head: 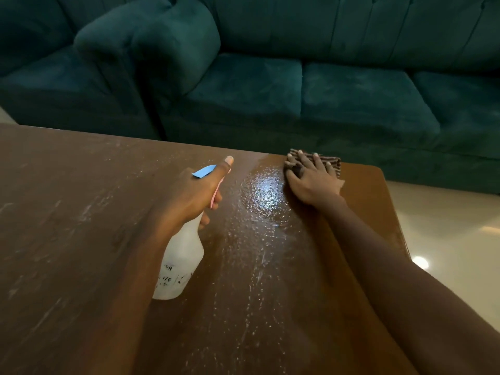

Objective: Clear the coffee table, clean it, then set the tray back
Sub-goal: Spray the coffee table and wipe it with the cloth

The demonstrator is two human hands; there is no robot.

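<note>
Droplets (265, 193) glisten on the brown coffee table (67, 212) between the hands. The left hand (189, 196) grips the neck of a tilted, cloudy white spray bottle (181, 266), its contents not discernible. The right hand (311, 182) presses flat, fingers spread, on a striped cloth (332, 163) at the table's far edge, near a teal sofa (351, 98)

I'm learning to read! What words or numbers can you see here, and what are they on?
"ER": handwritten on the spray bottle; anything before these letters is hidden.
Lower handwriting on the spray bottle: too blurred to read.
No writing shows on the cloth, table or sofa.
</note>
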